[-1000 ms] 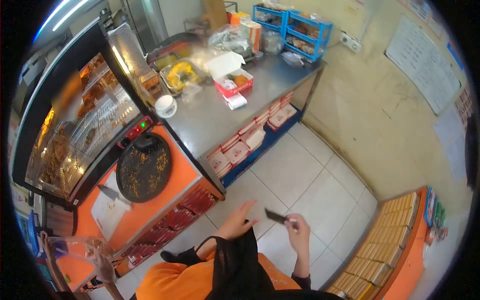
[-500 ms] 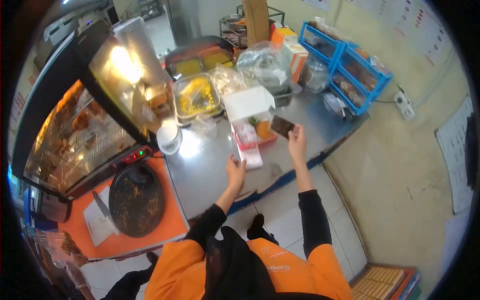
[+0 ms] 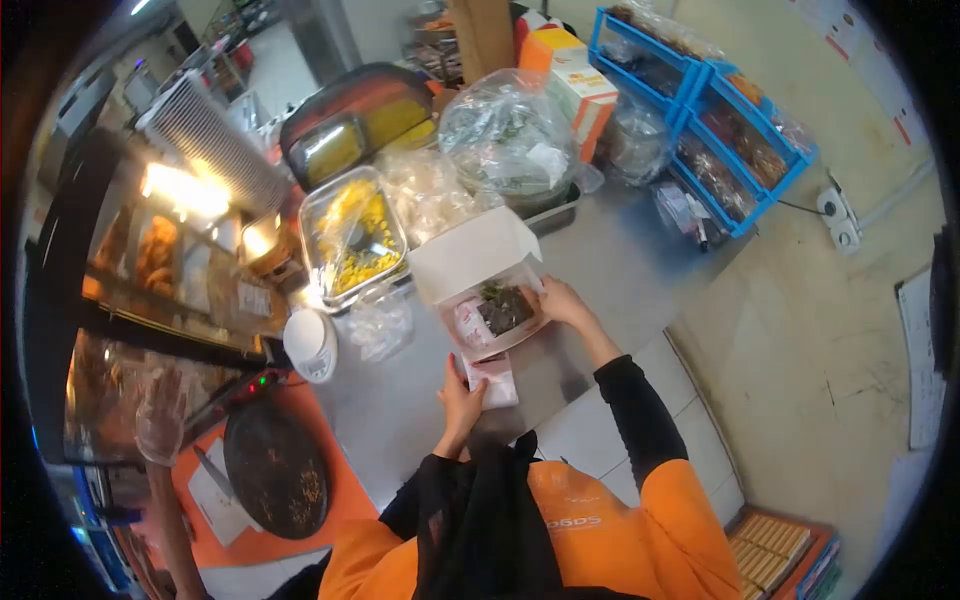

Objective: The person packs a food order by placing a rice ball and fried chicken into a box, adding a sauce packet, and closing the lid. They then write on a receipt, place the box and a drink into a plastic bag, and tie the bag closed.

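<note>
A white takeaway box (image 3: 475, 240) stands on the steel counter with its lid raised. Inside it lie a white wrapped packet with red print (image 3: 470, 325) and a dark sachet (image 3: 506, 310) with something green beside it. At the box's right wall is my right hand (image 3: 566, 305), its fingers closed on the edge next to the sachet. Just in front of the box, my left hand (image 3: 460, 408) has its thumb and fingers on a folded pale-pink napkin (image 3: 497, 388).
Behind the box are a tray of yellow food (image 3: 355, 240), plastic bags (image 3: 510, 130) and blue racks (image 3: 690, 115). A white round container (image 3: 311, 345) and a lit display cabinet (image 3: 150, 300) stand left. Another person's gloved hand (image 3: 163, 415) is near a black round board (image 3: 275, 470) and knife.
The dark sachet has gone from my raised right hand into the box, and that hand is now at the box's right wall. My left hand has moved onto the napkin. A gloved hand has risen at left.
</note>
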{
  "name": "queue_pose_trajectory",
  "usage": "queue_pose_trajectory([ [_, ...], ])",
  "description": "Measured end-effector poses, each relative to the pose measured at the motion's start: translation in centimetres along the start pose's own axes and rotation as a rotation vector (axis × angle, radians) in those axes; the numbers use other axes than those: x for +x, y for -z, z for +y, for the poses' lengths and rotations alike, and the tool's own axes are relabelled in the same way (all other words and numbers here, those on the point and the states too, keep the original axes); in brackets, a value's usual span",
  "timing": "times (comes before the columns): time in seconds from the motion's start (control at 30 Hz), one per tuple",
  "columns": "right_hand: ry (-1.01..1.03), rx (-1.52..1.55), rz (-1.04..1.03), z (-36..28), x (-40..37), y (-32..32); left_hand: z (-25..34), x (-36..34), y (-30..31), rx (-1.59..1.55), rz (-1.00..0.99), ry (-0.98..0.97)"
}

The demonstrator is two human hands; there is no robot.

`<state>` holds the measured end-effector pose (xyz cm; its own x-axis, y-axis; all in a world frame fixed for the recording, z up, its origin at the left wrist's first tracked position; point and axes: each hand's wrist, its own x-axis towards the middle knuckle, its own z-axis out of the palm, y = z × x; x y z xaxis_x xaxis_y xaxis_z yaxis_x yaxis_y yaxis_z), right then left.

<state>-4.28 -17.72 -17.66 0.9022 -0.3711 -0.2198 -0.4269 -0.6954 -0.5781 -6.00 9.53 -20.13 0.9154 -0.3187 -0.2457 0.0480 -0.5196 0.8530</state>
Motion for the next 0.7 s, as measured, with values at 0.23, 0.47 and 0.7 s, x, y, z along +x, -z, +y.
queue_pose_trajectory([
  [0.23, -0.179, 0.721, 0.127, 1.0, -6.3, -1.8, 2.0, 1.1, 0.6, -0.66, -0.267, 0.133],
  [0.47, -0.376, 1.492, 0.328, 0.8, -11.6, -1.4, -1.4, 1.0, 1.0, -0.312, -0.264, 0.062],
  [0.7, -0.485, 1.9, 0.728, 3.3, -16.2, 0.4, -0.9, 1.4, 1.3, -0.161, -0.278, 0.018],
])
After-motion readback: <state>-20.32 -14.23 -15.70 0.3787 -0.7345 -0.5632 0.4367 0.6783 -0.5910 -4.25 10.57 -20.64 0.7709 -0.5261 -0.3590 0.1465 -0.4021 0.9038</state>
